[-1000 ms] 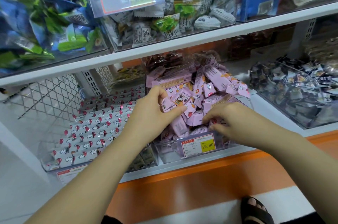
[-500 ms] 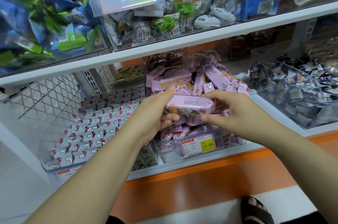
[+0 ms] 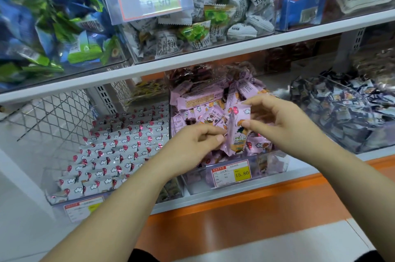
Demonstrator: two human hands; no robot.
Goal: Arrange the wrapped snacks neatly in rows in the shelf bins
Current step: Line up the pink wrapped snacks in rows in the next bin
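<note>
White metal shop shelving [image 3: 192, 62] on two levels, orange strip along the foot. Middle of the lower level: a clear plastic bin [image 3: 275, 165] with a yellow-and-white price label [image 3: 232, 173] on its front, heaped with loose pink glossy-wrapped snack packets [image 3: 198, 99]. Just above that heap, upright between both hands: one pink wrapped snack packet with a cartoon print [image 3: 236, 137]. Left hand [image 3: 192, 146] curled, thumb and fingertips pinching the packet's left edge low down. Right hand [image 3: 284, 118] half open, forefinger on the top end, thumb pressing the front face midway, other fingers loosely bent and free.

Probably very light. Thin pillow-style wrapper, likely slick and crackly, soft under pressure; filling possibly crumbly, so no squeezing at the middle. Best taken by the crimped end seams or lightly across the long sides, then laid flat, print up, parallel to its neighbours. For a pattern, look to the clear bin on the left [image 3: 57, 200], its white wrapped bars with red balloon prints [image 3: 115, 154] lying in tidy rows.

Hard to judge: depth of the pink heap and floor of the bin, both buried. Rear of the bin lost in reflections. Label text unreadable apart from the price, 15.80. Brown packets [image 3: 192, 73] behind the heap blurred. Bin of small dark-wrapped sweets [image 3: 342, 116] on the right cut by the frame edge; upper bins of green-and-white packets [image 3: 213, 20] cut off at the top.
</note>
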